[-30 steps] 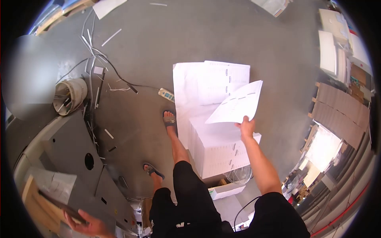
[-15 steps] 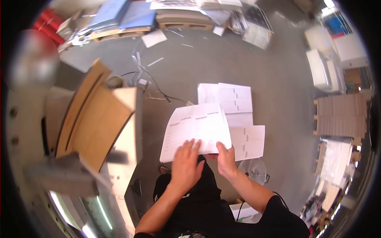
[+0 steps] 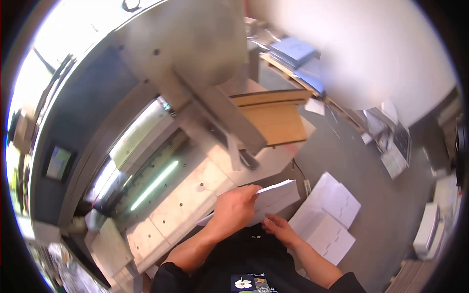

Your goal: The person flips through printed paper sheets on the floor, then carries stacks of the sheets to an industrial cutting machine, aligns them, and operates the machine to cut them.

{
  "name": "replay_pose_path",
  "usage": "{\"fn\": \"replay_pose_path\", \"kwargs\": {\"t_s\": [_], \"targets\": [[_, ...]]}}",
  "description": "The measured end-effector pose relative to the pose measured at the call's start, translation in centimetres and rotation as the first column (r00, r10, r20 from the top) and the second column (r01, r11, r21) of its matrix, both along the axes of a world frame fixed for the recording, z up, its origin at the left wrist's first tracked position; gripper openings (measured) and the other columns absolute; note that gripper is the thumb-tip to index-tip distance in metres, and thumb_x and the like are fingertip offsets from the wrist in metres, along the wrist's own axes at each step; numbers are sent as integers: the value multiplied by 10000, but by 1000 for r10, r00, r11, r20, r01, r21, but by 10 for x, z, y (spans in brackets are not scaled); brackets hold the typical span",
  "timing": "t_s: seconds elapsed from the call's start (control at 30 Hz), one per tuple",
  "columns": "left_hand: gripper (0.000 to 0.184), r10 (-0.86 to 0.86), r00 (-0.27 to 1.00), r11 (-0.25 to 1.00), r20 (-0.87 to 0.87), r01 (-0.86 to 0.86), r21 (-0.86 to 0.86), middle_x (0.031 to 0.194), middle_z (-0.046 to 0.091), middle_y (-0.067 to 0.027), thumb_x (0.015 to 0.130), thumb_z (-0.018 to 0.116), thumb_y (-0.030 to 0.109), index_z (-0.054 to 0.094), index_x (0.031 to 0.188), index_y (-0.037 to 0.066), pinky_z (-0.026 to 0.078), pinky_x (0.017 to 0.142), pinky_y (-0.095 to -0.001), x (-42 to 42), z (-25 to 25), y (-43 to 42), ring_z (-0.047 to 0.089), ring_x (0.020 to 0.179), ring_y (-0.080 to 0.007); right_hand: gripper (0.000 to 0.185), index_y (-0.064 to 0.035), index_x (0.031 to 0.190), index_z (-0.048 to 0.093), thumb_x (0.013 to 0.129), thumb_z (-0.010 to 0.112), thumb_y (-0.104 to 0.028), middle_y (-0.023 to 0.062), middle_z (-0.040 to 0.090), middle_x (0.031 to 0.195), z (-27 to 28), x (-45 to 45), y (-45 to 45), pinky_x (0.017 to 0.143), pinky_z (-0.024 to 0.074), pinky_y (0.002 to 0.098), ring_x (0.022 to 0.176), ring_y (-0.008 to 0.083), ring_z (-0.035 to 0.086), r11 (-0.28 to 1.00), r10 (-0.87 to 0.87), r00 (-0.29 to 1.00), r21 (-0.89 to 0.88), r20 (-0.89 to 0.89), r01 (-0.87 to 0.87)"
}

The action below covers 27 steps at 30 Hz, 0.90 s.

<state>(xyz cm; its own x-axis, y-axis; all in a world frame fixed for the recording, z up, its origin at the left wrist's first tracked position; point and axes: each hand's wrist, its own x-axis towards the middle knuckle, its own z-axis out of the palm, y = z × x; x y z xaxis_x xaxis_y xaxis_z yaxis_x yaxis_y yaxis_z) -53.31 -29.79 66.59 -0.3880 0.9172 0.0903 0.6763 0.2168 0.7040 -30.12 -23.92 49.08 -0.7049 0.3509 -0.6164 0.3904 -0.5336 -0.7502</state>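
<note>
A thin stack of white sheets (image 3: 278, 196) is held in front of my body, its edge turned toward the camera. My left hand (image 3: 237, 207) grips its left side, fingers wrapped over the top edge. At the lower edge of the sheets is my right hand (image 3: 277, 227), with its fingers partly spread; whether it still touches them is hard to tell. Behind and to the right, larger piles of printed white paper (image 3: 337, 202) stand low near the floor.
To the left is a large machine with a pale, holed table (image 3: 195, 190) and a light strip. A wooden board (image 3: 273, 122) stands on its far end. Blue stacks (image 3: 295, 51) lie on a pallet beyond. A small screen (image 3: 58, 162) is at far left.
The view has swung left toward the machine. The sheets, first in my right hand alone over the pile, then in front of my body, are now edge-on in my left hand's grip.
</note>
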Motion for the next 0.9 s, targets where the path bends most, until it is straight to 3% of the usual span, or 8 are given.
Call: {"fn": "replay_pose_path", "kwargs": {"t_s": [0.07,0.13,0.2,0.23,0.3,0.47,0.67,0.9], "targets": [[199,54,997,998,58,-55,17,957,753,-168,931,683,61,760,1112,86,586,749,-410,-14,48,-33,733,858,-367,738,-73,1552,451,988,734,-455,130,648,1327,-23,6,4,997,530,392,1179,229,640,982,158,957,-137,241,-128],[200,58,995,996,86,-63,57,922,749,-158,918,700,40,749,1109,71,584,711,-405,-30,94,-74,736,821,-350,737,-77,1556,441,999,713,-474,115,642,1323,-41,4,18,1010,516,382,1148,231,641,998,48,966,35,255,-59],[262,151,977,974,150,-173,145,968,779,-145,866,722,-50,771,1102,52,586,712,-346,-44,118,-123,759,814,-288,597,-80,1515,475,1012,702,-309,102,602,1379,-30,-13,30,1009,499,358,1236,212,584,940,-273,929,136,-248,313],[268,244,946,925,215,-293,242,994,791,-140,865,713,-68,774,1105,35,585,733,-330,-45,120,-146,762,830,-245,564,-80,1508,483,1012,700,-238,90,595,1395,-18,-27,49,1026,487,364,1277,205,561,935,-214,915,200,-342,293],[217,439,844,783,309,-528,330,936,773,-92,856,727,-107,751,1048,-8,548,756,-284,-60,107,-199,714,839,-158,559,-87,1524,471,1016,697,-152,57,598,1414,26,-61,87,1113,445,402,1350,200,527,885,107,871,446,-479,137],[280,422,658,579,624,-725,373,1114,755,-73,935,675,-90,690,1207,-24,516,960,-294,-125,48,-313,687,1036,-141,418,-65,1358,625,955,707,11,46,665,1307,74,-170,81,1067,481,373,1214,177,618,932,80,826,335,-558,136],[235,501,503,335,705,-863,378,1110,725,-31,943,664,-83,687,1152,21,506,922,-293,-177,-74,-426,651,1030,-121,349,-51,1226,693,905,743,75,27,742,1123,93,-277,20,962,546,318,1062,158,687,868,283,774,495,-567,45],[189,501,548,583,670,-786,207,1080,714,-53,896,763,2,720,1076,40,504,915,-311,-227,-85,-459,636,1028,-147,266,-24,1098,695,861,771,67,63,719,1074,69,-346,-43,904,534,303,1023,158,658,786,478,800,582,-362,-207]]}}
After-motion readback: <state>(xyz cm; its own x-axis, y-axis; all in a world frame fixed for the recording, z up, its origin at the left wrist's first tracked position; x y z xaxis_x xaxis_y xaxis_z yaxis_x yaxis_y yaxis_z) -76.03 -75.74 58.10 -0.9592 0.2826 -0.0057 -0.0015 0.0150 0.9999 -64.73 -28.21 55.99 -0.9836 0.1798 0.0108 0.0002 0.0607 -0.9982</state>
